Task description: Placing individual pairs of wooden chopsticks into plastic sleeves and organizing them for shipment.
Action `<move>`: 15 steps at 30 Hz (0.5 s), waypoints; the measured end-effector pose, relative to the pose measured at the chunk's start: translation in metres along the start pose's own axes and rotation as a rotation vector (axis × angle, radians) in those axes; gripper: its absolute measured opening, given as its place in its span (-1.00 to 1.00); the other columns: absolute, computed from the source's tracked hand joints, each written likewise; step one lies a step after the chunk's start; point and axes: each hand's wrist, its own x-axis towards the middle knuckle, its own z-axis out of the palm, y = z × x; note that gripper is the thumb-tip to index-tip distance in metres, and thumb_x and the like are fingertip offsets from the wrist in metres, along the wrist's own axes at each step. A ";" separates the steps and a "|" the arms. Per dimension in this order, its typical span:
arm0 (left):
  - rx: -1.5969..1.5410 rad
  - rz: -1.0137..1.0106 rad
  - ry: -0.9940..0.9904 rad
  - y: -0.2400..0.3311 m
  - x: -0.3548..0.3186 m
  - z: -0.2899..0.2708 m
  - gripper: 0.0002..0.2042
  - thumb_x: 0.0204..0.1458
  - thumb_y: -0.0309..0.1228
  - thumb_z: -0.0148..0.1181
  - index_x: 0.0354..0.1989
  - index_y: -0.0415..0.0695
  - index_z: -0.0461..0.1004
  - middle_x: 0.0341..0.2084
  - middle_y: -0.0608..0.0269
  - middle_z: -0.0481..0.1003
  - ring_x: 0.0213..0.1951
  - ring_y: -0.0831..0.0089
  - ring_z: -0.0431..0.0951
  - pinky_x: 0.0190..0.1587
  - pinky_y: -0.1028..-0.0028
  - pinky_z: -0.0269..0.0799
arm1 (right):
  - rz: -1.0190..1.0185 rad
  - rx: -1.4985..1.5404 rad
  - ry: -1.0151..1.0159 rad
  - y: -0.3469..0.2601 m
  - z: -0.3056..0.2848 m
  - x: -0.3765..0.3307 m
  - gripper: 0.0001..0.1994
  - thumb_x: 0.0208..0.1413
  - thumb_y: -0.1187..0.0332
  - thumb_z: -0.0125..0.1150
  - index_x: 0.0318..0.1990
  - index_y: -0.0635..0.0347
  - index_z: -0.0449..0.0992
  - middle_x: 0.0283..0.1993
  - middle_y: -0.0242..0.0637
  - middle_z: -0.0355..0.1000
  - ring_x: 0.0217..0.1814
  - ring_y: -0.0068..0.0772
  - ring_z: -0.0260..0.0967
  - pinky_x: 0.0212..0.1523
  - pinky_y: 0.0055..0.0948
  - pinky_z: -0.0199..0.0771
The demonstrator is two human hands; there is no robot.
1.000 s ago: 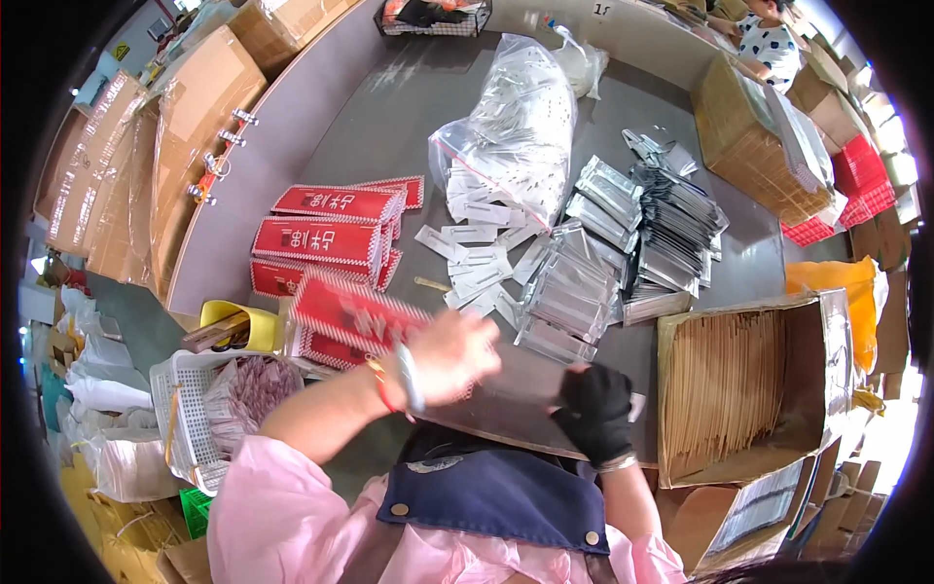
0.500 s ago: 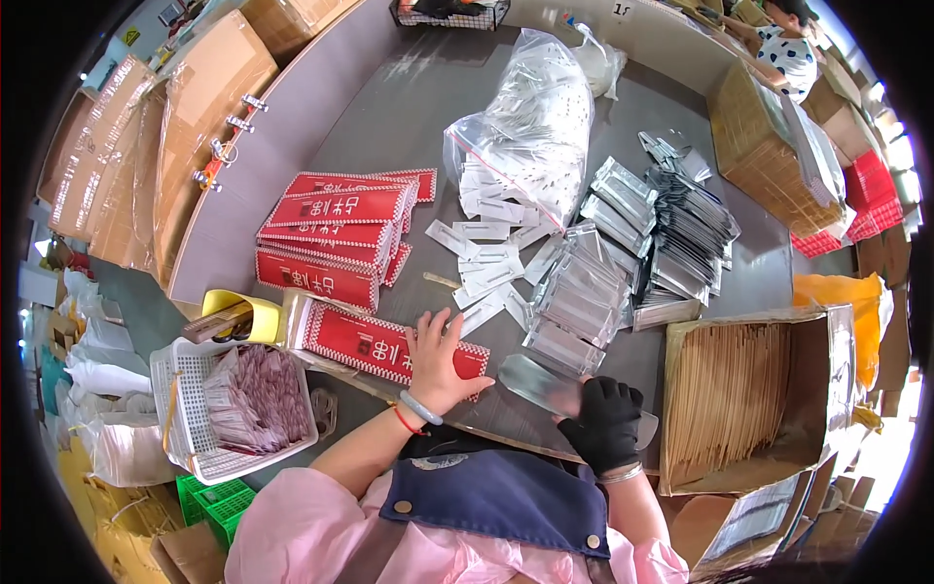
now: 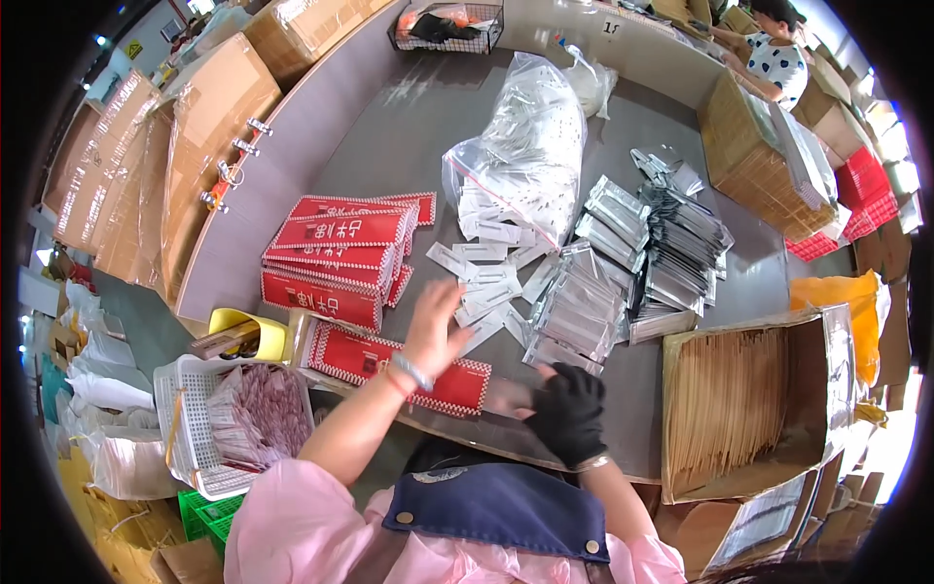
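My bare left hand (image 3: 435, 331) is over the red printed paper sleeve (image 3: 452, 384) at the table's front edge. Its fingers are apart, with the tips near loose small white packets (image 3: 486, 282). In a black fingerless glove, my right hand (image 3: 569, 414) is to the right of that sleeve. Its fingers close on a clear flat packet (image 3: 508, 397), smeared by motion, which reaches the sleeve's right end. Beyond this hand lie silver-clear packets (image 3: 576, 302) in overlapping rows. A pile of red sleeves (image 3: 336, 248) rests at the left.
A large clear bag (image 3: 535, 136) of white packets lies mid-table. Dark silver packets (image 3: 686, 243) are heaped to its right. An open carton (image 3: 725, 389) of thin sticks stands at right. A white basket (image 3: 185, 414) and yellow container (image 3: 272, 336) are at left. Another person (image 3: 778, 63) works far right.
My left hand has lifted off the red sleeve and moved up toward the white packets. My right hand has moved left with the clear packet, to the sleeve's right end.
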 end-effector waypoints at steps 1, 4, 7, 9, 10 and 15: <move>0.042 -0.026 0.041 -0.011 0.020 -0.005 -0.40 -0.13 -0.56 0.33 0.18 -0.21 0.31 0.15 -0.12 0.33 0.22 -0.13 0.26 0.29 0.14 0.19 | 0.037 -0.035 0.041 0.009 -0.007 -0.003 -0.41 -0.27 0.12 0.48 0.00 0.04 0.44 -0.02 -0.24 0.39 0.04 -0.11 0.32 0.04 -0.08 0.21; 0.215 -0.072 0.010 -0.052 0.051 0.003 -0.52 -0.11 -0.57 0.27 0.08 -0.18 0.40 0.06 -0.05 0.37 0.11 -0.08 0.33 0.21 0.11 0.24 | 0.245 0.018 0.146 0.046 -0.047 -0.024 -0.50 -0.21 0.30 0.47 -0.03 0.08 0.48 0.01 -0.12 0.40 0.08 0.02 0.33 0.09 -0.10 0.32; 0.271 -0.077 -0.083 -0.036 0.053 0.004 -0.67 -0.10 -0.50 0.29 -0.08 -0.11 0.51 -0.09 0.11 0.46 -0.03 0.06 0.41 0.06 0.15 0.30 | 0.293 -0.162 0.386 0.102 -0.074 -0.067 -0.59 -0.08 0.43 0.40 -0.03 0.20 0.47 0.00 -0.09 0.43 0.08 0.00 0.36 0.15 -0.14 0.33; 0.309 -0.079 -0.128 -0.024 0.045 -0.001 -0.76 -0.10 -0.47 0.30 -0.19 -0.07 0.58 -0.20 0.20 0.50 -0.11 0.15 0.45 -0.03 0.19 0.32 | 0.462 -0.231 0.464 0.130 -0.094 -0.095 -0.69 0.01 0.46 0.35 -0.08 0.31 0.48 -0.03 -0.09 0.45 0.05 -0.08 0.38 0.13 -0.27 0.35; 0.254 -0.073 -0.170 -0.022 0.045 0.002 -0.82 -0.10 -0.44 0.31 -0.27 -0.04 0.60 -0.29 0.27 0.52 -0.15 0.20 0.46 -0.03 0.21 0.28 | 0.418 -0.323 0.540 0.155 -0.100 -0.120 -0.70 0.03 0.43 0.34 -0.09 0.33 0.48 -0.07 -0.09 0.46 0.00 -0.08 0.40 0.09 -0.30 0.38; 0.000 0.014 0.004 0.020 0.050 0.007 -0.94 -0.10 -0.46 0.32 -0.47 -0.13 0.57 -0.50 0.17 0.50 -0.34 0.16 0.50 -0.26 0.22 0.38 | 0.819 -0.400 0.360 0.198 -0.114 -0.167 -0.70 0.03 0.36 0.29 -0.11 0.34 0.51 -0.13 -0.06 0.48 -0.06 -0.06 0.44 0.01 -0.24 0.43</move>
